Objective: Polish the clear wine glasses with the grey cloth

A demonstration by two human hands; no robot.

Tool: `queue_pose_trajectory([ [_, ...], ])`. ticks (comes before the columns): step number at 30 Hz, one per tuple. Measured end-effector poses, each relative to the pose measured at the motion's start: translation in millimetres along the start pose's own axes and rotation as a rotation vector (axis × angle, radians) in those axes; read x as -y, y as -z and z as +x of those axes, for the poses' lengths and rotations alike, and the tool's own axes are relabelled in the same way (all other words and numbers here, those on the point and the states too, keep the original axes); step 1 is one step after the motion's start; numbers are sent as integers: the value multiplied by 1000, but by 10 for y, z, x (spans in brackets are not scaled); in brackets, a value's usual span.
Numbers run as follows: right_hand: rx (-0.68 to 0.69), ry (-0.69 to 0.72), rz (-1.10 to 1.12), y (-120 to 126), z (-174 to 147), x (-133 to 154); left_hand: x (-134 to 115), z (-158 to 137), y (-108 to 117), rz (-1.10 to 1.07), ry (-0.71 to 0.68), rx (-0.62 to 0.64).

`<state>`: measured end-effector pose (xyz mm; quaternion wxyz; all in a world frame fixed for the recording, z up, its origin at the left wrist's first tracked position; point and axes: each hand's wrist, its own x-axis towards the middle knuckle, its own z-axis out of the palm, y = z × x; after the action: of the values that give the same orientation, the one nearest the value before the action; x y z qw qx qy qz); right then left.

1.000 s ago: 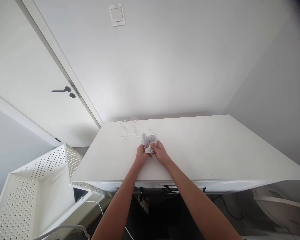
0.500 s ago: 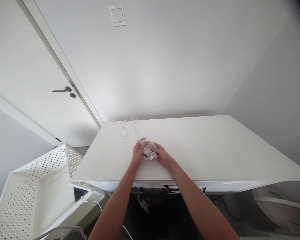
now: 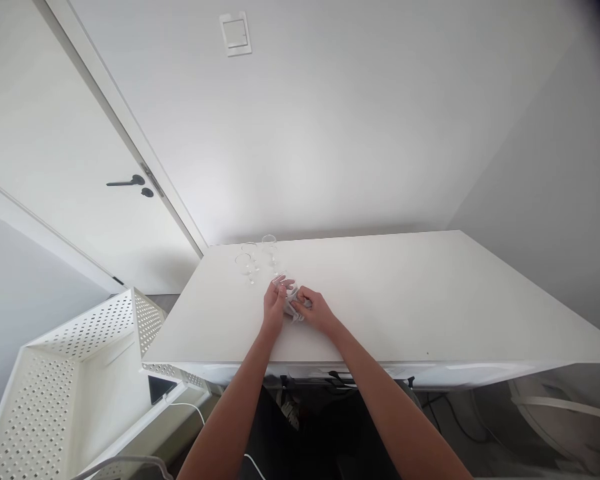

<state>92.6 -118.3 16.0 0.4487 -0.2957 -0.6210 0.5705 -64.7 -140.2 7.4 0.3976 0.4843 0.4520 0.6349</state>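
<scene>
My left hand (image 3: 274, 303) is closed around a clear glass (image 3: 291, 291), with its fingers visible through the see-through wall. A crumpled light grey cloth (image 3: 295, 315) is bunched against the glass. My right hand (image 3: 317, 310) pinches the cloth from the right side, its fingers curled. Both hands are just above the white tabletop (image 3: 390, 293), near its front part. Beyond my left hand, several clear stemmed glasses (image 3: 243, 261) stand upright in a group. The lower part of the held glass is hidden by the cloth and fingers.
A white perforated shelf unit (image 3: 100, 373) stands left of the table, with a dark flat device (image 3: 160, 388) and a white cable (image 3: 187, 404). A wall (image 3: 330, 133) rises behind the table. A door with a dark handle (image 3: 125, 181) is at left.
My right hand has shifted slightly left, its fingers now more curled over the cloth. The cloth looks more gathered, and less of it shows. My left hand keeps hold of the glass.
</scene>
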Motion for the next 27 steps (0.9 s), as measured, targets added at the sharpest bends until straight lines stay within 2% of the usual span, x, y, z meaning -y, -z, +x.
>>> queue_pose_trajectory([
  [5,108,-262,455,21,-9,79,52,-13,-20,-168,10,20],
  [8,129,-306,570,54,-3,79,49,-22,-27,-175,-21,29],
  [11,186,-314,511,78,11,42,15,-35,-21,-157,-31,58],
  [14,234,-241,324,83,22,2,-11,-35,-13,-120,-44,69],
  [16,169,-144,128,70,23,-28,-16,-25,-12,-77,-57,57],
  [20,-69,-24,-189,27,31,-101,-5,-5,-10,-5,-73,17],
  [22,-56,-58,-130,28,47,-118,4,-4,-8,-21,-62,11],
  [25,112,-223,209,74,65,-94,19,-9,-6,-99,-25,35],
  [27,173,-299,357,114,58,-62,27,-10,-7,-145,-18,67],
])
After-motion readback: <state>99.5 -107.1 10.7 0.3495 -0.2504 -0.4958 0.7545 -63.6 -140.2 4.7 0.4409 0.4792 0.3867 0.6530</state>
